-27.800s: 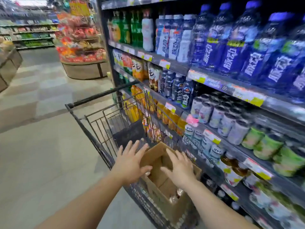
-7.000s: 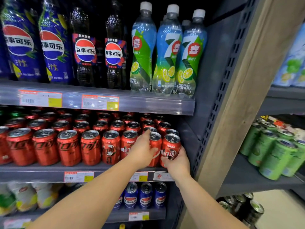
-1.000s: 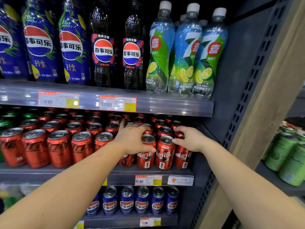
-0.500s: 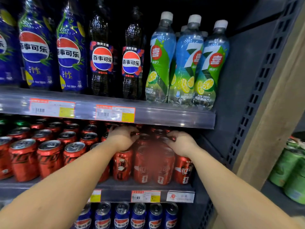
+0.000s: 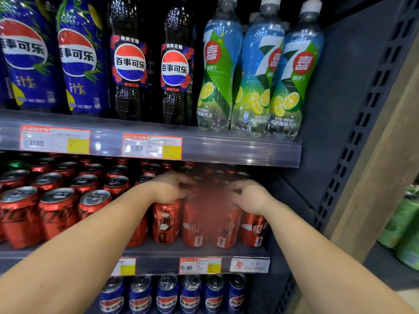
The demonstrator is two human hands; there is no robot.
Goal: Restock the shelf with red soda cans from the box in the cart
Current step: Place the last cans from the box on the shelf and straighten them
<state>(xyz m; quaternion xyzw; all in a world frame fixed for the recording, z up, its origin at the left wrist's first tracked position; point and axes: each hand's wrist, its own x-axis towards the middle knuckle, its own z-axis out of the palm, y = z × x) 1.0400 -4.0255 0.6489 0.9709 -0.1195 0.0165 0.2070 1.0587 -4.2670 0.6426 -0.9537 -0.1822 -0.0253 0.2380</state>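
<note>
Rows of red soda cans [image 5: 56, 214] fill the middle shelf [image 5: 158, 251]. My left hand [image 5: 169, 189] curls over the top of a front-row red can [image 5: 165, 223] near the right end. My right hand [image 5: 249, 197] curls over the tops of the rightmost front cans [image 5: 254, 230]. The two red cans [image 5: 210, 225] between my hands are motion-blurred. My forearms reach in from the bottom of the view. The cart and the box are out of sight.
Cola bottles [image 5: 129, 64] and lemon-lime bottles [image 5: 260, 71] stand on the shelf above, whose price rail [image 5: 226, 150] hangs low over the cans. Blue cans [image 5: 167, 295] line the shelf below. A perforated grey upright [image 5: 353, 132] bounds the right; green cans [image 5: 405, 225] sit beyond it.
Both hands have slid further back over the can tops and drawn a little closer together. The front cans between them have become blurred. The view has moved nearer to the shelf.
</note>
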